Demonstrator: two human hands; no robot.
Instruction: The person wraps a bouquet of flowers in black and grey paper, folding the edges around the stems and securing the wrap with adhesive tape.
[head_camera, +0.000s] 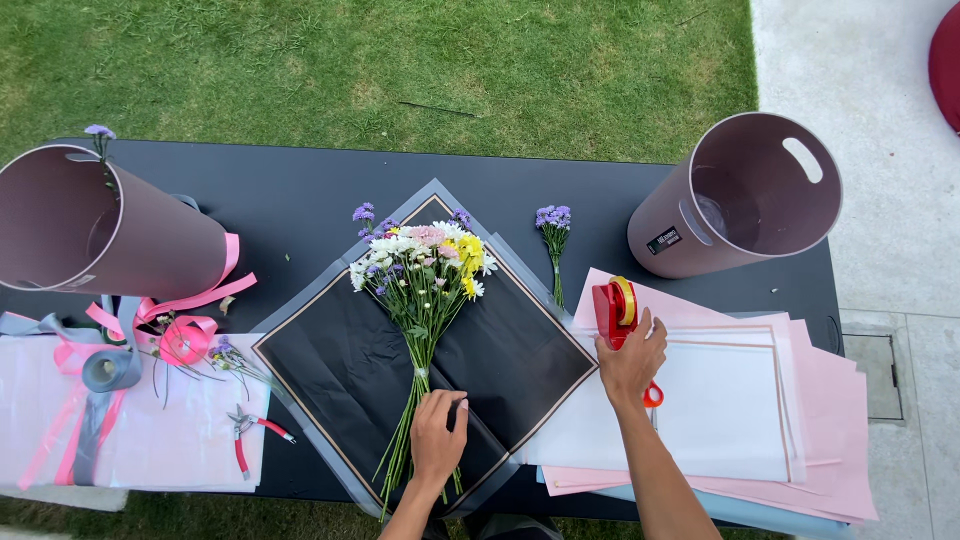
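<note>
Both hands are down on the table as I look: my left hand (437, 435) lies flat, fingers loosely together, pressing the stems of the bouquet (425, 280) onto the black wrapping sheet (500, 360), and my right hand (632, 362) is cupped over the near end of the red tape dispenser (615, 308), with what looks like red-handled scissors (652, 393) poking out under the wrist; I cannot tell if the fingers actually grip it. The bouquet sits at the table's middle, blooms far, stems near, and seems bound at the stems. The sheet lies open like a diamond, corners unfolded, so by my judgement the flowers are gathered and laid, the wrap not closed.

Just right of the blooms lies a loose purple sprig (553, 225). Further right are stacked pink and white papers (760, 400) and a mauve bucket (740, 195) on its side. Left lie pink ribbon (185, 335), red pliers (245, 430) and a second bucket (95, 220).
</note>
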